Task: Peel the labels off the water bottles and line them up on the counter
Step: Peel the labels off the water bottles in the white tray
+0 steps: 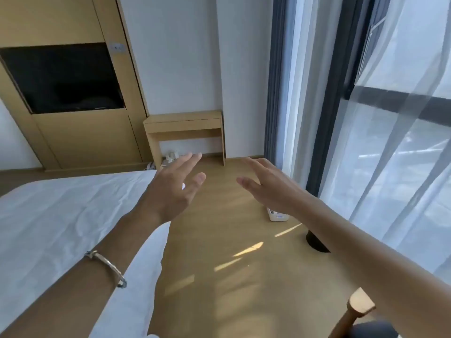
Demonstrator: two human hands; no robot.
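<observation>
While both arms reached forward over the wooden floor (219, 276), a silver bracelet (107, 265) sat on the left forearm, and neither hand held anything. A wooden chair post (358, 311) showed at the lower right edge. The left hand (170, 191) hung above the corner of the white bed (61, 215), its fingers (192, 159) spread wide and pointing ahead. The right hand (271, 186) hovered level with it and well apart, palm turned inward, fingers (253, 163) likewise splayed and empty. Just beyond the right wrist a white power strip (278, 215) lay on the floor near the sheer curtain (390, 167). Farther off, a small wooden worktop (183, 121) stood against the white wall, and beneath it on the floor sat a blurred cluster of small white things (170, 158), possibly the water bottles, too small to tell. A dark screen (61, 79) filled the wooden panel at left.
</observation>
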